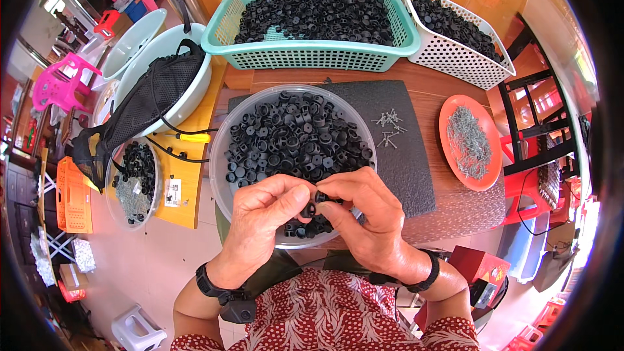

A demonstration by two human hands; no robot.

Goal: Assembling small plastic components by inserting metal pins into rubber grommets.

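My left hand [270, 211] and my right hand [364, 211] meet over the near side of a clear round tub [221, 175]. Small black plastic parts [296, 130] fill the tub. Between my left thumb and fingers is a small round black plastic part [308, 210]. Another black part [320, 197] shows at the fingertips of my right hand, which are pinched together. Whether the two pieces are joined I cannot tell, since my fingers cover much of them.
Behind the tub stand a green basket [312, 45] and a white basket [448, 58] of black parts. Metal pins [390, 129] lie on a dark mat [409, 175]; an orange plate [492, 169] holds more. Left are a yellow-handled tool [194, 137] and a light green basin [201, 84].
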